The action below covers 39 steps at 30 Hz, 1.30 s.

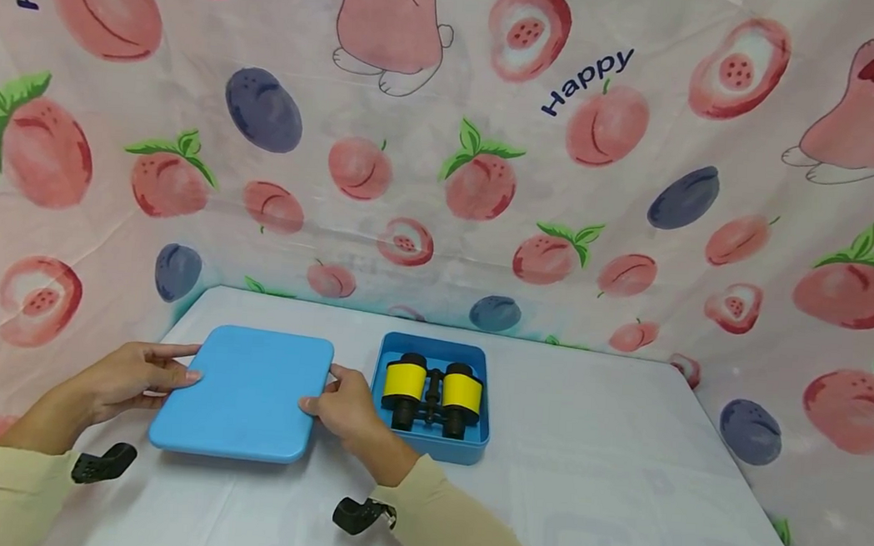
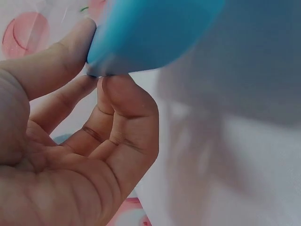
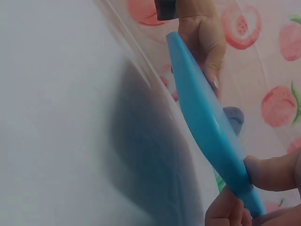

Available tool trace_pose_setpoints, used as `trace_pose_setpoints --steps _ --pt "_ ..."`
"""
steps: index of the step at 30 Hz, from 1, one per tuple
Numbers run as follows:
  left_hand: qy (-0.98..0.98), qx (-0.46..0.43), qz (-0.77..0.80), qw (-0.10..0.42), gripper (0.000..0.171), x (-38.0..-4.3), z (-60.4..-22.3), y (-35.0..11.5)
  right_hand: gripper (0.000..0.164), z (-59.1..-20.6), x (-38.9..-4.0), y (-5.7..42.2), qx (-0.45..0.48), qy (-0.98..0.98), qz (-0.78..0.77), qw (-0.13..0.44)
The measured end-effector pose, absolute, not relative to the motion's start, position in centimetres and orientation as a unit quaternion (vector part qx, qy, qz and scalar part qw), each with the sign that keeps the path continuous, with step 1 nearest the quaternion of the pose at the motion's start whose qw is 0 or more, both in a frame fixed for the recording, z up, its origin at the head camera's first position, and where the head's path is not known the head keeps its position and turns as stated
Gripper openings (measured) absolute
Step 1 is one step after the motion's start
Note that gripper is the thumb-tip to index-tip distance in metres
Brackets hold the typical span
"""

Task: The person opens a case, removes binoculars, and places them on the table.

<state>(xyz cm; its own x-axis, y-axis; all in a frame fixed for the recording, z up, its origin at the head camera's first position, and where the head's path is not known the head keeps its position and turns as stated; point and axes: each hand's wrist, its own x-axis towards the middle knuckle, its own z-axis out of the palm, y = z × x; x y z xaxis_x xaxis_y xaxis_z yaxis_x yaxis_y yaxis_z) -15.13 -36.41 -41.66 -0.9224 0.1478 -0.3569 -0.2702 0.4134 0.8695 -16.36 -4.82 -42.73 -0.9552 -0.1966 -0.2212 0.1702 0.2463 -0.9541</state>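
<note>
Left hand (image 1: 126, 379), right hand (image 1: 346, 405) pinching blue lid's (image 1: 245, 395) opposite sides

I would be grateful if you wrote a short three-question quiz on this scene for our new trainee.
1. Multiple choice: what colour are the broad bands on the binoculars?
a) red
b) yellow
c) green

2. True or false: the lid covers the box.

3. Fill in the blank: the hand nearer the box is the person's ____ hand.

Key
1. b) yellow.
2. False: the left hand and the right hand hold the lid to one side, and the box is open.
3. right.
</note>
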Motion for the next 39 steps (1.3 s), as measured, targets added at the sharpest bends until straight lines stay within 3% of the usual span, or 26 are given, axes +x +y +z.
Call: trace_pose_setpoints --steps 24,39 --pt "0.83 -0.042 0.522 0.195 0.085 -15.4 -42.9 -37.2 0.068 -44.0 -16.6 -6.5 0.022 0.801 -0.578 0.152" --pt "0.833 -0.051 0.512 0.203 0.084 -15.9 -43.4 -37.4 0.062 -44.7 -17.0 -7.3 0.005 0.826 -0.542 0.152"
